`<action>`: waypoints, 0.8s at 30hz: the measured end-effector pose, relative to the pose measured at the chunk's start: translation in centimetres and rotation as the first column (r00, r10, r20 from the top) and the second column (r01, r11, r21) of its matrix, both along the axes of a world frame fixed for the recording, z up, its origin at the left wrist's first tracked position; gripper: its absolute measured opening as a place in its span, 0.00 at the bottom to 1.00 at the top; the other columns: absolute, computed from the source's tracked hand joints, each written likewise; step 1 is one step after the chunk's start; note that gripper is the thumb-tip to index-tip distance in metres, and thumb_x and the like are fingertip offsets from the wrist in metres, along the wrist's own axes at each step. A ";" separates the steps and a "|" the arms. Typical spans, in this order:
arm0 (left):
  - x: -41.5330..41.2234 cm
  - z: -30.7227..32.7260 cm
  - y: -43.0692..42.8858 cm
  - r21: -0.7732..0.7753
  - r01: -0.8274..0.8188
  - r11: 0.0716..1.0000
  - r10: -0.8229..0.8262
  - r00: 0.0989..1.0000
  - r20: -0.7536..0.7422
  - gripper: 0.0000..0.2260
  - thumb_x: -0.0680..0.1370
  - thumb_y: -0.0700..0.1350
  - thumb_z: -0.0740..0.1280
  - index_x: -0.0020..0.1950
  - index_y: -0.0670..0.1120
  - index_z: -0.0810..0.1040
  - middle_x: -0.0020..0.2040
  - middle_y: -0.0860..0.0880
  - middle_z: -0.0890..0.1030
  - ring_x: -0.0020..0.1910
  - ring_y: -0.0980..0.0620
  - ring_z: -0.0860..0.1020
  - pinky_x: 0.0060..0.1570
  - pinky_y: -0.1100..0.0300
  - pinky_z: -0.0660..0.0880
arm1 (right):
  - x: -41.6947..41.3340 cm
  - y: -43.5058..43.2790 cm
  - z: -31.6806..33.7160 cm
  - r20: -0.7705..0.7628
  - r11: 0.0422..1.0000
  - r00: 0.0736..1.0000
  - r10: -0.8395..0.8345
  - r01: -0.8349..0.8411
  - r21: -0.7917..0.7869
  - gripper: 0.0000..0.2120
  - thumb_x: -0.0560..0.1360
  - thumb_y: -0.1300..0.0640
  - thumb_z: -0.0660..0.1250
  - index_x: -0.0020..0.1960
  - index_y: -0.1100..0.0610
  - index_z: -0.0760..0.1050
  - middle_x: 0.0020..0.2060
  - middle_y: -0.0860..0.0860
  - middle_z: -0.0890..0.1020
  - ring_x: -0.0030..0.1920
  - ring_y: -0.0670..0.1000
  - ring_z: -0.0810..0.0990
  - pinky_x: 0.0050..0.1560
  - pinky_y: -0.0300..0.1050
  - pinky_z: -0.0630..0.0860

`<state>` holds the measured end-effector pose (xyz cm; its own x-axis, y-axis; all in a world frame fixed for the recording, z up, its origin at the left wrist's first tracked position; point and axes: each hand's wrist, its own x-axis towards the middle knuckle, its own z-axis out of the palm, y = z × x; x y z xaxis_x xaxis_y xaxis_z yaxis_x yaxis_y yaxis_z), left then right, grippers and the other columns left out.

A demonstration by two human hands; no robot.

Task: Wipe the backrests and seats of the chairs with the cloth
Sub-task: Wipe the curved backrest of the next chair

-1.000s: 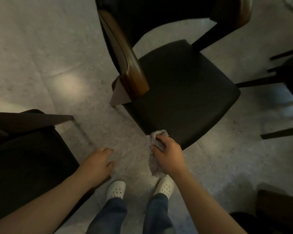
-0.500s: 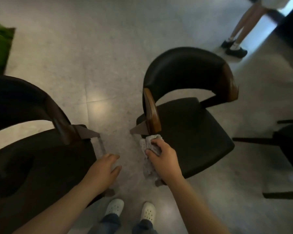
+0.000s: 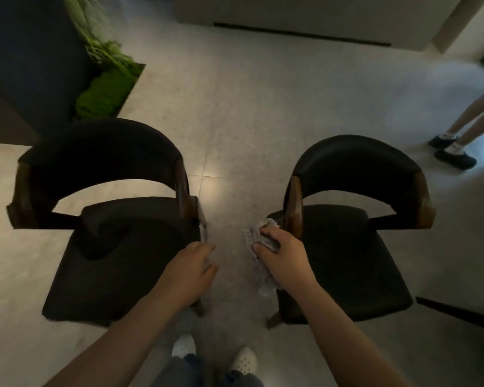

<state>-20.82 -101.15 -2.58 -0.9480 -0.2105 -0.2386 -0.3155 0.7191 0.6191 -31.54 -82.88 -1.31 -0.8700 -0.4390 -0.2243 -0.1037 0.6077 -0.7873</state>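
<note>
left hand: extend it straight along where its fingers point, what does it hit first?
The left hand points up-right across a strip of floor. First in line looks like the cloth the right hand grips, beside the right chair's wooden arm. Heights unclear.

It seems a restaurant or lobby. Right of the left chair (image 3: 118, 263) stands 1 same padded chair (image 3: 352, 258), behind it a planter (image 3: 108, 89) with moss and grass, under it a speckled stone floor (image 3: 249, 107).
</note>
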 end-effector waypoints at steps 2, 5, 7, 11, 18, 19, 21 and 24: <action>1.3 0.1 -1.0 0.009 -0.044 0.999 0.044 0.999 -0.006 0.21 0.81 0.51 0.63 0.73 0.49 0.68 0.65 0.51 0.72 0.60 0.56 0.72 0.60 0.62 0.70 | 0.5 -0.9 0.4 -0.009 0.999 1.000 0.022 -0.021 0.032 0.17 0.76 0.53 0.69 0.64 0.47 0.74 0.56 0.42 0.78 0.53 0.40 0.76 0.58 0.41 0.76; 2.9 0.1 -2.6 0.034 -0.083 0.996 0.084 0.996 -0.032 0.19 0.80 0.52 0.63 0.71 0.51 0.69 0.64 0.52 0.72 0.55 0.61 0.70 0.52 0.71 0.67 | 0.9 -2.8 1.0 -0.068 0.996 0.995 0.071 -0.067 0.061 0.18 0.75 0.52 0.70 0.65 0.49 0.75 0.52 0.40 0.76 0.48 0.35 0.73 0.49 0.27 0.69; 4.0 -0.2 -3.8 0.049 -0.117 0.992 0.118 0.993 -0.029 0.20 0.80 0.52 0.63 0.71 0.51 0.69 0.65 0.52 0.72 0.56 0.61 0.70 0.55 0.69 0.67 | 1.1 -4.5 1.4 -0.088 0.994 0.991 0.098 -0.092 0.065 0.18 0.75 0.52 0.70 0.65 0.49 0.76 0.47 0.36 0.74 0.44 0.31 0.72 0.42 0.23 0.66; 6.7 -1.1 -7.0 0.047 -0.194 0.980 0.195 0.981 -0.001 0.21 0.80 0.53 0.64 0.72 0.52 0.68 0.67 0.54 0.71 0.62 0.59 0.71 0.62 0.64 0.69 | 2.1 -8.6 1.6 -0.100 0.984 0.983 0.153 -0.142 0.110 0.17 0.76 0.52 0.70 0.64 0.48 0.76 0.42 0.32 0.72 0.41 0.29 0.72 0.38 0.23 0.67; 10.3 -2.4 -11.8 0.023 -0.334 0.942 0.334 0.942 0.010 0.19 0.79 0.54 0.64 0.70 0.52 0.70 0.65 0.54 0.72 0.57 0.64 0.68 0.57 0.69 0.64 | 2.8 -13.5 1.2 -0.085 0.958 0.965 0.250 -0.233 0.169 0.15 0.78 0.52 0.67 0.64 0.47 0.75 0.42 0.34 0.72 0.40 0.31 0.71 0.36 0.22 0.68; 10.5 -2.6 -12.1 0.031 -0.351 0.936 0.350 0.936 0.027 0.19 0.79 0.54 0.64 0.70 0.52 0.70 0.65 0.54 0.72 0.56 0.65 0.67 0.56 0.69 0.64 | 2.6 -13.9 1.2 -0.086 0.954 0.961 0.263 -0.247 0.170 0.15 0.78 0.52 0.67 0.64 0.48 0.75 0.43 0.34 0.72 0.41 0.31 0.71 0.36 0.22 0.67; 10.5 -2.8 -12.6 0.037 -0.388 0.921 0.386 0.921 0.047 0.20 0.79 0.54 0.64 0.70 0.52 0.70 0.65 0.53 0.72 0.56 0.64 0.67 0.56 0.68 0.64 | 1.9 -14.6 0.9 -0.090 0.944 0.952 0.294 -0.274 0.182 0.15 0.78 0.52 0.66 0.64 0.49 0.75 0.45 0.37 0.73 0.42 0.32 0.71 0.37 0.23 0.66; 10.0 -3.0 -13.1 0.042 -0.444 0.895 0.442 0.895 0.053 0.19 0.80 0.52 0.63 0.71 0.49 0.70 0.66 0.51 0.72 0.59 0.61 0.69 0.58 0.68 0.64 | 0.6 -15.9 0.2 -0.068 0.923 0.934 0.350 -0.332 0.194 0.14 0.79 0.53 0.65 0.64 0.50 0.75 0.47 0.40 0.75 0.43 0.35 0.73 0.39 0.24 0.68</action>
